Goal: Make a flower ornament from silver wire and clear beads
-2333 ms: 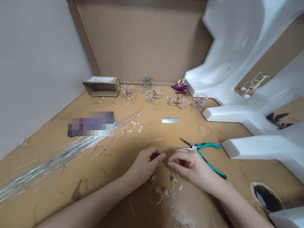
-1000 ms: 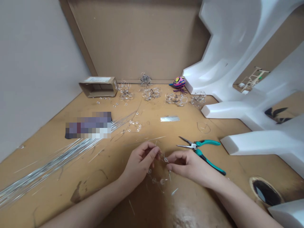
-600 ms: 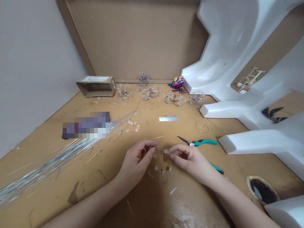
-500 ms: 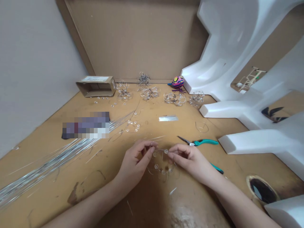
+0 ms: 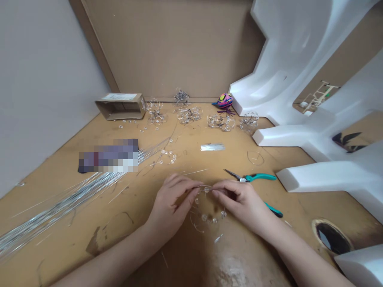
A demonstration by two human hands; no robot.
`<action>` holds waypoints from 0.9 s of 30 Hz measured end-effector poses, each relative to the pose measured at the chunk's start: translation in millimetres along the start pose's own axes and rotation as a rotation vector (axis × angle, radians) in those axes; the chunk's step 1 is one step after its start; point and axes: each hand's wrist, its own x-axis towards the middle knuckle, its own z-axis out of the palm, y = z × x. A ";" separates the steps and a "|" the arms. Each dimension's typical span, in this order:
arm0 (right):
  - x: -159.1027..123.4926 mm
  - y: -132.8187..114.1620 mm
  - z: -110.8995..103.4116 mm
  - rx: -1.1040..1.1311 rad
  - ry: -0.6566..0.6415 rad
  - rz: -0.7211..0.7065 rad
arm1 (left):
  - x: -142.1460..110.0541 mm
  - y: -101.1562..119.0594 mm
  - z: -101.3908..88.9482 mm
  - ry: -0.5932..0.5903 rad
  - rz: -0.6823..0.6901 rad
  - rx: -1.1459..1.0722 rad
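My left hand [image 5: 176, 197] pinches a thin wire between thumb and forefinger. Facing it, my right hand [image 5: 235, 196] is closed at the fingertips by the other side of a clear bead [image 5: 206, 189], which sits on the wire between both hands. Below the fingers hangs a loop of fine wire [image 5: 197, 228] with several clear beads [image 5: 214, 219] along it. The exact grip of the right fingertips is partly hidden. Long-nose pliers [image 5: 259, 176] with teal handles lie just beyond my right hand, which covers part of them.
A bundle of long wires [image 5: 68, 205] lies at the left. Short cut wires [image 5: 212, 147] and loose beads [image 5: 169, 156] lie ahead. Finished-looking wire-and-bead pieces [image 5: 189, 115] stand at the back beside an open cardboard box [image 5: 119, 107]. White moulded legs [image 5: 311, 175] and a table hole [image 5: 333, 237] are at right.
My hands have come closer together, and the bead between them sits nearer both fingertips. The beaded loop beneath has swung and turned, its beads hanging a little lower.
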 end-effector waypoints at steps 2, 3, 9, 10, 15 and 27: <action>-1.6 -2.3 -1.1 -0.076 0.013 -0.062 | -0.2 1.1 0.5 -0.036 0.019 0.025; -2.4 -3.6 -1.5 -0.110 0.021 -0.094 | -0.2 1.5 1.1 -0.050 0.026 0.038; -3.5 -7.2 0.5 -0.274 0.063 -0.204 | -0.3 1.0 5.0 -0.065 0.039 0.129; -3.5 -7.1 1.0 -0.290 0.072 -0.215 | -0.3 0.6 5.4 -0.064 0.040 0.141; -4.9 -7.1 1.8 -0.322 0.078 -0.268 | -0.2 0.3 6.9 -0.100 0.046 0.177; -4.1 -9.0 -1.6 -0.173 0.010 -0.232 | -0.4 1.3 4.4 -0.163 -0.198 -0.090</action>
